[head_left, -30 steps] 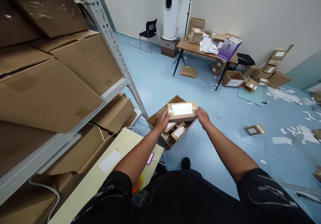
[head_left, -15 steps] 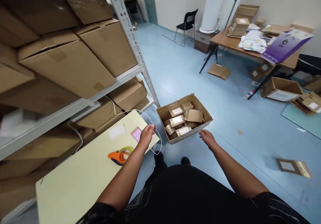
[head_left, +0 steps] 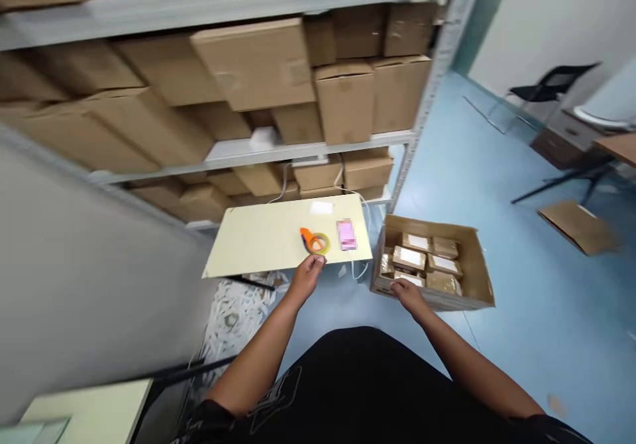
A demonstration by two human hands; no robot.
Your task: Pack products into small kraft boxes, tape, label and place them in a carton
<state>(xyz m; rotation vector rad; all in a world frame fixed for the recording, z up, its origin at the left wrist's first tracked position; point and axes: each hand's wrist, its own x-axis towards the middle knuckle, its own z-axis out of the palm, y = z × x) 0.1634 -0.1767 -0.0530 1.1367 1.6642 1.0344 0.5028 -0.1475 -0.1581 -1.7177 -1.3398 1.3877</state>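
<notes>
the left hand, fingertips together, is just beside the orange tape dispenser on the table; the right hand, grip unclear, is at the near wall of the carton holding parcels.

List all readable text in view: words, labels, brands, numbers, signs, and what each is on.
None readable.
White labels on small cardboard boxes: too small and blurred.
Phone screen: pixelated.
Black shirt: outlined print, unreadable.
White sheet: too small to tell.
</notes>
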